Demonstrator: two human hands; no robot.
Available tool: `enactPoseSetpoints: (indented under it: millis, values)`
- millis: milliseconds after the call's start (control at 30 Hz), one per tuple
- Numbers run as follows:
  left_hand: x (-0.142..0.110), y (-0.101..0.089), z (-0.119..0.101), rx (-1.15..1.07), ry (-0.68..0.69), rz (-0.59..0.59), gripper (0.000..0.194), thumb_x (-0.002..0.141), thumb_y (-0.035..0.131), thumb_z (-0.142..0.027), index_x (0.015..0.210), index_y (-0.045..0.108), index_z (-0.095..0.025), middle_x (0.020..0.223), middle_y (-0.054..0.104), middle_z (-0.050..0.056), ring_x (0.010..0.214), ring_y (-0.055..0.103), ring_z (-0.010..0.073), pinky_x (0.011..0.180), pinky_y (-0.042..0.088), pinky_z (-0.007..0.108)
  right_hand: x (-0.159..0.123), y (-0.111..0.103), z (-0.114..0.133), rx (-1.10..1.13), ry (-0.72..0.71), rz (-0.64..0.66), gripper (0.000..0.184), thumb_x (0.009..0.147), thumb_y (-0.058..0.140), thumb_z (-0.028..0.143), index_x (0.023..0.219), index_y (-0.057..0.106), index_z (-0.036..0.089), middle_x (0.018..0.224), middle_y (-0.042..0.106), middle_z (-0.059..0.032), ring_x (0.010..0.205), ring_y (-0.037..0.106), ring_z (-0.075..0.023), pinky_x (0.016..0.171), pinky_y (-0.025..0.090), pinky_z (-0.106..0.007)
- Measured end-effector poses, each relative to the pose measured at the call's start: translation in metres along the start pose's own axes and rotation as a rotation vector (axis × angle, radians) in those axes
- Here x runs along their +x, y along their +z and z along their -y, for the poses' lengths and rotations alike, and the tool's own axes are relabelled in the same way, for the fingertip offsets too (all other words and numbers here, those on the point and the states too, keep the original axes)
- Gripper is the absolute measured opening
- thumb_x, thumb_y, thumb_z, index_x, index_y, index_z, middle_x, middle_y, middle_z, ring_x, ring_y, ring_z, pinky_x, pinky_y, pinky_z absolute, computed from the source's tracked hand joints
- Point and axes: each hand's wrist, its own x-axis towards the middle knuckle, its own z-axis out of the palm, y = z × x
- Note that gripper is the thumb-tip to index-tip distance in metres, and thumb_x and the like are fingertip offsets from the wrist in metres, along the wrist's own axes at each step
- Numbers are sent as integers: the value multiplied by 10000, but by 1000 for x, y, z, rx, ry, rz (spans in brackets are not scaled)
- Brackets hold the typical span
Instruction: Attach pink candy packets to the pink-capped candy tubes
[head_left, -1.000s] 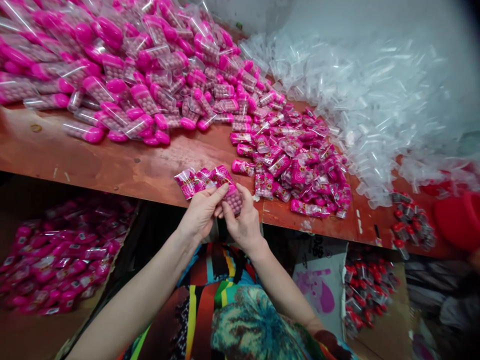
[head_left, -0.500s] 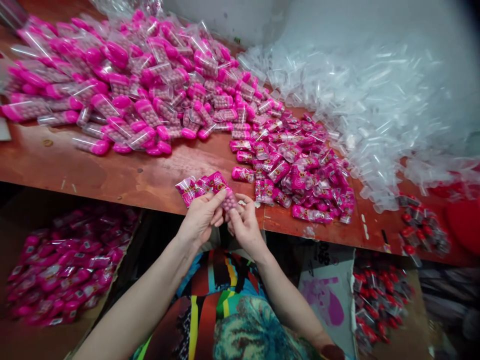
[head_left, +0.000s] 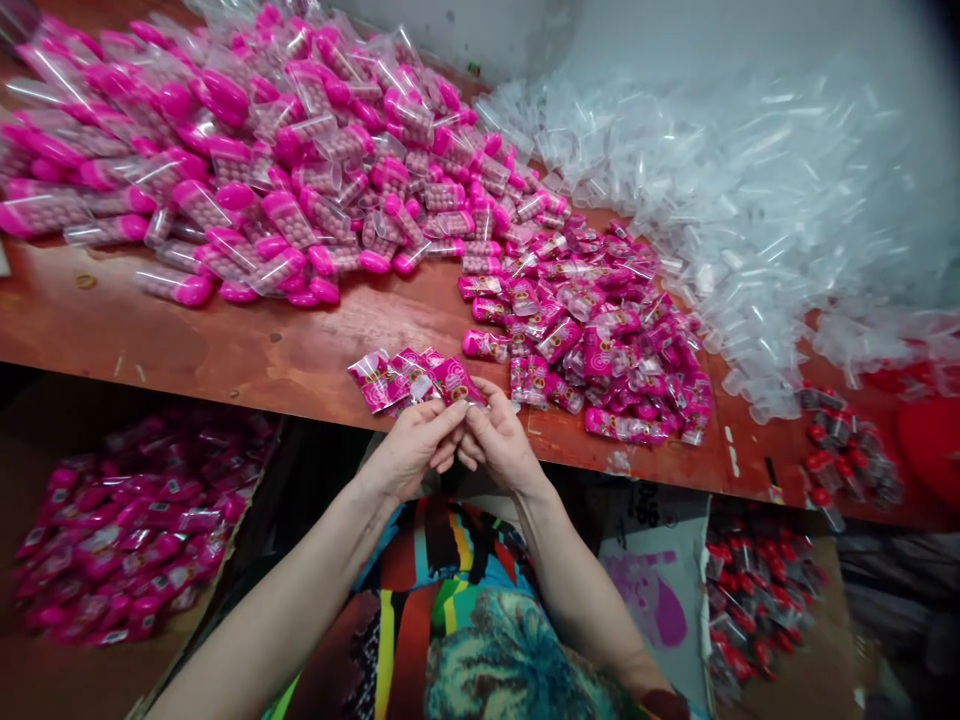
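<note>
Close to the table's front edge, my left hand (head_left: 421,440) and my right hand (head_left: 501,440) meet with fingertips pinched together. Between them is a flat-looking pink printed wrapper (head_left: 452,379), its lower end hidden by my fingers. I cannot make out the small candy tube, if it is behind or inside the wrapper. More pink wrappers (head_left: 375,378) lie fanned out just left of my hands. To the right sits a heap of wrapped pink candy tubes (head_left: 585,320).
Pink-capped clear tubes of beads (head_left: 292,215) are piled at the back left. Clear empty plastic tubes (head_left: 712,220) cover the back right. Red-capped pieces (head_left: 851,455) lie far right. Below the table stand a box of wrapped pink tubes (head_left: 127,540) and a box of red-capped ones (head_left: 757,600).
Pink beads of a candy tube showed between my fingers earlier; now the printed wrapper is there instead. My hands have drawn closer together and slightly lower.
</note>
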Motion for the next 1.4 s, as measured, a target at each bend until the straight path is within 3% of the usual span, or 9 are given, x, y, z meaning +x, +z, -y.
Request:
enactPoseSetpoints:
  millis: [133, 233, 333, 400, 500, 633, 900, 1167, 1400]
  values:
    - [-2, 1, -1, 9, -21, 100, 334, 837, 681, -423, 677, 596, -143, 505, 530, -20, 340, 388, 44, 391, 374, 189, 1, -8, 9, -28, 44, 32, 323, 909, 597, 426, 1132, 440, 252, 594, 526, 116, 341, 308, -35, 364, 349, -169]
    - [-8, 3, 1, 16, -20, 90, 292, 857, 655, -428, 980, 681, -165, 730, 682, 41, 388, 485, 67, 419, 413, 211, 5, -15, 32, -173, -105, -160, 399, 942, 534, 433, 1271, 383, 267, 671, 589, 84, 367, 354, -55, 389, 369, -195]
    - [-12, -1, 6, 85, -18, -29, 317, 855, 657, -408, 1052, 689, -162, 901, 731, 91, 356, 459, 44, 389, 390, 211, 13, -19, 49, -589, -312, -430, 543, 956, 508, 426, 1428, 284, 276, 786, 653, 28, 477, 494, -101, 519, 460, -253]
    - [-11, -6, 8, 93, 4, -93, 305, 845, 665, -394, 1021, 692, -146, 916, 739, 101, 328, 431, 33, 353, 350, 203, 20, -14, 47, -963, -361, -419, 463, 961, 500, 383, 1394, 415, 242, 879, 675, -30, 673, 615, -155, 686, 507, -304]
    - [-6, -11, 9, 45, 62, -157, 346, 827, 679, -378, 1087, 665, -150, 809, 730, 61, 298, 421, 43, 314, 313, 198, 34, 2, 30, -1419, -225, -261, 324, 971, 466, 359, 1227, 600, 213, 1102, 642, -106, 895, 655, -223, 794, 501, -341]
    - [0, -12, 7, 17, 70, -240, 482, 819, 689, -368, 1224, 583, -130, 631, 666, 0, 266, 418, 66, 286, 284, 195, 48, 17, 14, -1687, -23, -327, 294, 996, 411, 359, 1097, 619, 177, 1097, 609, -118, 847, 655, -222, 693, 487, -322]
    - [-2, -12, 6, 7, 67, -253, 427, 882, 612, -295, 1250, 522, -99, 840, 738, 91, 289, 457, 61, 304, 335, 205, 49, 9, 24, -1739, -5, -366, 282, 996, 400, 324, 1155, 555, 150, 1127, 622, -136, 888, 660, -250, 716, 473, -347]
    - [-1, -14, 7, -16, 81, -245, 395, 880, 613, -271, 1226, 533, -96, 821, 734, 84, 293, 468, 67, 315, 347, 208, 40, -5, 23, -1653, -47, -393, 247, 994, 362, 241, 1062, 588, 167, 1063, 638, -109, 917, 639, -230, 764, 459, -335]
    - [1, -11, 13, 9, 160, -237, 314, 842, 641, -331, 1074, 610, -121, 620, 649, -4, 287, 455, 73, 315, 307, 194, 56, 17, 18, -1444, -236, -191, 274, 951, 517, 384, 1129, 607, 196, 1119, 606, -79, 954, 619, -192, 810, 467, -300]
